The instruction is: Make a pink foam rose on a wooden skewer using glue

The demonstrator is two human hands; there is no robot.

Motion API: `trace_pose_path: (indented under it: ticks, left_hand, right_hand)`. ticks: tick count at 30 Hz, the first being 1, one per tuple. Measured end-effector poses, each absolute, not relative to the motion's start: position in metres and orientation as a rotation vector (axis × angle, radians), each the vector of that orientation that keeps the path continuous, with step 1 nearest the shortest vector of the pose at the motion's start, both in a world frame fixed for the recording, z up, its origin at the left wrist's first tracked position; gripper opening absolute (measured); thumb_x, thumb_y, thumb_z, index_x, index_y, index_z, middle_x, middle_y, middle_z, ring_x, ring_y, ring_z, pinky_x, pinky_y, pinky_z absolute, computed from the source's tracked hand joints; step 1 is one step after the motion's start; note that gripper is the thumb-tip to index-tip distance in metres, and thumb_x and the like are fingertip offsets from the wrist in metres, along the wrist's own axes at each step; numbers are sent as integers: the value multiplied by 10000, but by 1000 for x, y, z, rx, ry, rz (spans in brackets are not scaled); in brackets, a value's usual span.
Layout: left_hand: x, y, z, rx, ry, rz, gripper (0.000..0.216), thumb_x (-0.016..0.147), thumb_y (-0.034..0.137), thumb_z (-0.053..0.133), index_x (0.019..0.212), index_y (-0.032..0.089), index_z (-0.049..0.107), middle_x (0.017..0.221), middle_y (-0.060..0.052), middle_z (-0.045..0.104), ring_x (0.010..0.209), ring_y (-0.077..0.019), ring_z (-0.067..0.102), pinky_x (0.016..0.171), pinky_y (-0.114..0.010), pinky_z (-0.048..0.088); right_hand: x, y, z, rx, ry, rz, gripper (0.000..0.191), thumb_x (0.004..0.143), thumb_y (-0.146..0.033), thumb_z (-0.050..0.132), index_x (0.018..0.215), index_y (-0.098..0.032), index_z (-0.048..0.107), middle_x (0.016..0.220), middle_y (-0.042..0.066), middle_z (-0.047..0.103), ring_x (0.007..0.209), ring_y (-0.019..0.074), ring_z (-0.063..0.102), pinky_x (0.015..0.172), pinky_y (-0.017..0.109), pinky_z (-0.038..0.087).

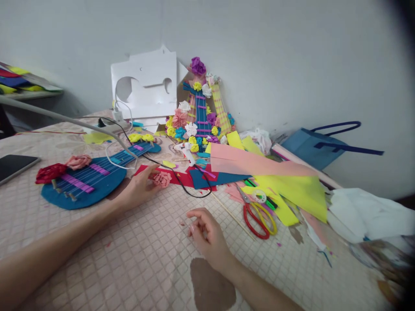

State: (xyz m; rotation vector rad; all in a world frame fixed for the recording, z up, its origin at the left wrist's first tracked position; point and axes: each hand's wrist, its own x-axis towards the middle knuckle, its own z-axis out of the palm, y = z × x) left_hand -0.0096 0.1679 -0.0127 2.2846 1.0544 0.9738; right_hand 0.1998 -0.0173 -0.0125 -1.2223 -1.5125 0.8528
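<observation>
My left hand point(138, 190) reaches forward over the quilted surface, its fingertips pinching a small pink paper rose point(162, 179). Just left of it lies a blue felt guitar shape point(94, 179) with purple bars, a red rose point(49, 172) and a pink rose point(78, 161) at its near end. My right hand point(207, 235) hovers nearer to me, fingers curled loosely with thumb and forefinger close together; whether anything is between them I cannot make out. A white glue gun point(186, 151) lies beyond, its black cord looping toward the left hand.
Red and yellow scissors point(259, 216) and a thin wooden stick point(231, 216) lie right of my right hand. Sheets of pink, yellow, red and blue paper point(259, 170) spread behind. Flower-covered craft guitars point(202, 112) lean on the wall. A dark phone point(14, 166) lies far left, a blue bag point(319, 149) right.
</observation>
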Motion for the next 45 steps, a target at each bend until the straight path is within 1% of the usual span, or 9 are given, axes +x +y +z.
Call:
trace_pose_path:
  ticks: [3, 6, 10, 15, 19, 23, 30, 38, 45]
  left_hand:
    - [-9, 168, -12, 2268, 1031, 992, 620, 778, 395, 599, 1312, 163, 385, 1132, -127, 617, 915, -236, 646, 634, -305, 551]
    - [-7, 164, -8, 2263, 1018, 999, 611, 780, 385, 587, 1313, 169, 381, 1123, -118, 623, 857, -214, 653, 661, -317, 547]
    - [2, 142, 3, 2279, 955, 949, 567, 792, 312, 571, 1310, 204, 364, 1109, -80, 635, 897, -195, 644, 768, -336, 526]
    - [20, 103, 10, 2278, 770, 860, 545, 819, 247, 560, 1320, 223, 349, 1141, -72, 620, 967, -181, 619, 824, -316, 511]
    - [25, 89, 2, 2312, 691, 889, 582, 810, 230, 591, 1331, 232, 331, 1135, -72, 616, 1021, -195, 607, 873, -341, 501]
    - [25, 89, -6, 2359, 684, 869, 621, 789, 210, 608, 1337, 239, 318, 1158, -79, 607, 1061, -219, 596, 900, -371, 492]
    - [25, 87, -8, 2398, 690, 863, 634, 801, 199, 578, 1363, 255, 289, 1211, -79, 582, 1084, -224, 582, 920, -387, 481]
    - [25, 88, -12, 2380, 677, 883, 653, 792, 174, 580, 1371, 267, 292, 1197, -80, 583, 1091, -222, 575, 934, -392, 475]
    - [21, 100, -4, 2393, 698, 898, 598, 810, 247, 576, 1352, 257, 323, 1150, -73, 620, 1032, -219, 608, 888, -373, 495]
  right_hand:
    - [199, -17, -12, -1239, -1515, 839, 288, 857, -112, 441, 1093, -242, 545, 934, 14, 536, 711, 108, 583, 600, 234, 456]
    - [199, -17, -10, -1246, -1514, 833, 272, 857, -127, 448, 1088, -237, 541, 934, 17, 548, 705, 111, 591, 599, 241, 458]
    - [200, -15, -7, -1289, -1497, 737, 303, 838, -137, 481, 1122, -240, 505, 910, 16, 555, 722, 126, 582, 593, 245, 469]
    - [202, -9, -3, -1330, -1549, 436, 509, 781, -122, 539, 1258, -254, 418, 1190, 82, 477, 970, 189, 545, 740, 322, 509]
    - [202, -5, -6, -1352, -1644, 349, 604, 754, -114, 562, 1310, -251, 370, 1281, 106, 414, 1187, 251, 431, 908, 411, 473]
    - [201, -1, -12, -1339, -1683, 383, 672, 738, -116, 581, 1348, -241, 328, 1305, 116, 401, 1229, 262, 401, 1011, 461, 406]
    - [201, 0, -12, -1323, -1663, 440, 660, 743, -97, 584, 1343, -232, 343, 1261, 113, 452, 1175, 247, 461, 988, 442, 432]
    - [199, 1, -10, -1291, -1673, 434, 606, 766, -78, 550, 1325, -229, 373, 1215, 97, 515, 1128, 220, 509, 973, 404, 442]
    - [203, -3, -7, -1338, -1640, 389, 587, 778, -92, 538, 1320, -253, 378, 1247, 103, 478, 1164, 237, 477, 937, 425, 462]
